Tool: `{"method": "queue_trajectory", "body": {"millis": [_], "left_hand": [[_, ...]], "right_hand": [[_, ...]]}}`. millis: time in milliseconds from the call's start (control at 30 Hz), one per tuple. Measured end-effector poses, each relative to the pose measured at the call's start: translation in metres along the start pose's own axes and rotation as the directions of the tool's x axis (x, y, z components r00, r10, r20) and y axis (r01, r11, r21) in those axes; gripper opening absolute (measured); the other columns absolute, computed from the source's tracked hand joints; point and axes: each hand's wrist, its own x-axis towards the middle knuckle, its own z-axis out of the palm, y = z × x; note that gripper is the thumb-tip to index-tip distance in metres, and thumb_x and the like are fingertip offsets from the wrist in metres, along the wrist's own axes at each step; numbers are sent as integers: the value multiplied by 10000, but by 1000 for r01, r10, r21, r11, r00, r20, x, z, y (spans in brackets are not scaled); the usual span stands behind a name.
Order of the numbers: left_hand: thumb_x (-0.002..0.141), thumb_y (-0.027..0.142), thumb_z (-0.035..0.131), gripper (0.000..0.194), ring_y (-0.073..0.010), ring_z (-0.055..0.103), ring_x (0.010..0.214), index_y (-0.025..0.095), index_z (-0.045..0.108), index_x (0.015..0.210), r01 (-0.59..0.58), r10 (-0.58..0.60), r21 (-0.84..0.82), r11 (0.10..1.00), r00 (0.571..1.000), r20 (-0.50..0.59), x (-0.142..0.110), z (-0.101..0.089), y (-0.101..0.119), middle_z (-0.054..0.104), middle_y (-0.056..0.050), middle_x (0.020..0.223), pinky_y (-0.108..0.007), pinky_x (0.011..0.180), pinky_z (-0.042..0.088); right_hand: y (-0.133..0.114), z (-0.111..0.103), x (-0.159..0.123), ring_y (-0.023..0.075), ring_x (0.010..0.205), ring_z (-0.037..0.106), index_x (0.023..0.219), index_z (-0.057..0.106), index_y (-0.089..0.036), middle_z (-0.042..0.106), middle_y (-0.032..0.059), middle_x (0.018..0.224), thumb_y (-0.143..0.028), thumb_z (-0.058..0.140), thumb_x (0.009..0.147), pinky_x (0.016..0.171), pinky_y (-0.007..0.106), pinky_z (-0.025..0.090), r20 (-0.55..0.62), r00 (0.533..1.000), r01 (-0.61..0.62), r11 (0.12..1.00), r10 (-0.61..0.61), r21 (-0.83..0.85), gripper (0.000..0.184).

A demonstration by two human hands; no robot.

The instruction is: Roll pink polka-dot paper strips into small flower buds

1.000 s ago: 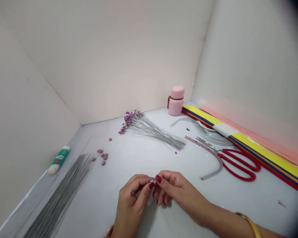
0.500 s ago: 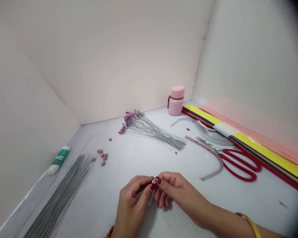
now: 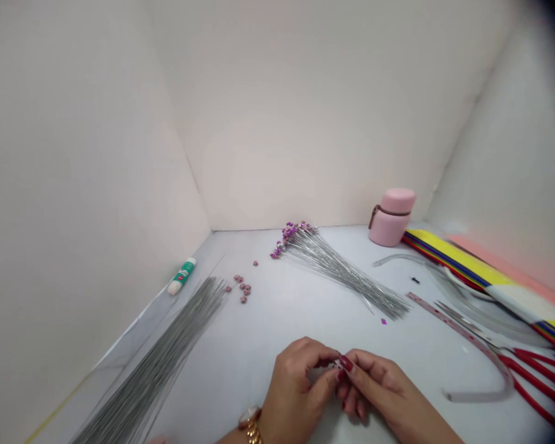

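Low in the middle of the view, my left hand point(image 3: 300, 382) and my right hand point(image 3: 374, 382) meet fingertip to fingertip. Between their thumbs and forefingers is a small pale pink star point(image 3: 337, 364), mostly covered by the fingers. Both hands are closed in a pinch on it, just above the white tabletop point(image 3: 277, 320). Several similar small pink stars point(image 3: 243, 287) lie loose to the left, beyond my left hand. Farther back lies a bundle of silvery wire stems point(image 3: 346, 268) tipped with purple and pink pieces.
Bare grey wires point(image 3: 166, 364) lie at left beside a green-and-white glue stick point(image 3: 182, 275). At the back right stands a pink flask point(image 3: 391, 217). Red-handled scissors point(image 3: 536, 376), a curved dotted strip point(image 3: 467, 336) and coloured sheets point(image 3: 467, 262) lie right. Walls enclose the table.
The view has swung left, so everything on the table appears farther right and the scissors are partly cut off. Both hands keep their pinch on the star.
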Motion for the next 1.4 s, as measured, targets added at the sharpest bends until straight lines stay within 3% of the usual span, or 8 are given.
{"method": "queue_trajectory", "body": {"millis": [133,300,467,667,1000,1100,1200,1400], "left_hand": [[738,127,555,134,-146,581,716,175,658,809,3,7,90,996,994,-111,5,-7,-5,647,-40,743,-239,668,457],[781,209,485,179,-170,579,739,168,628,881,109,-36,179,978,928,-370,26,-38,-36,619,-60,833,-300,686,472],[773,232,488,379,-260,399,1089,168,473,1146,118,21,238,964,860,-510,31,-53,-52,437,-117,1106,-453,907,330],[794,253,455,243,-229,469,1020,186,564,1000,-68,169,444,893,967,-191,24,-39,-52,489,-87,1055,-407,892,376],[800,267,441,204,-211,566,864,191,608,891,-133,88,512,848,990,112,25,-37,-54,610,-73,914,-336,771,456],[808,267,431,211,-214,562,869,198,615,882,-121,77,529,840,991,105,23,-36,-49,611,-78,918,-344,780,453],[822,266,400,228,-216,559,869,215,618,870,-114,76,530,841,993,92,22,-34,-45,607,-78,918,-350,776,455],[827,246,385,257,-225,555,864,216,636,870,-80,78,515,854,997,26,16,-26,-39,608,-88,916,-373,784,451]], "right_hand": [[0,2,2,79,449,492,672,536,-127,573,15,567,-472,503,760,446,192,337,17,1000,-17,998,18,-59,357],[5,6,3,78,454,505,712,544,-126,592,20,591,-441,499,770,440,188,328,13,1000,-3,993,5,-121,324],[7,9,1,74,464,517,710,551,-120,593,16,595,-397,481,785,449,180,332,2,1000,29,988,-28,-150,296],[6,9,3,63,452,518,719,554,-124,564,-7,574,-283,469,765,425,155,322,10,998,60,976,-60,-209,186],[6,8,1,87,500,571,760,592,-130,588,0,594,-211,437,755,464,164,421,-44,993,84,925,-108,-370,175],[-15,-10,0,102,577,587,783,594,-147,605,2,642,-179,430,757,524,175,432,-130,971,102,842,-200,-530,169],[-45,-51,-5,132,742,582,821,577,-184,616,13,770,-205,418,788,668,215,415,-234,916,66,698,-325,-713,164],[-59,-133,-18,271,847,546,735,546,-149,583,128,859,-148,492,727,641,309,348,-399,810,-245,371,-429,-896,55]]}}
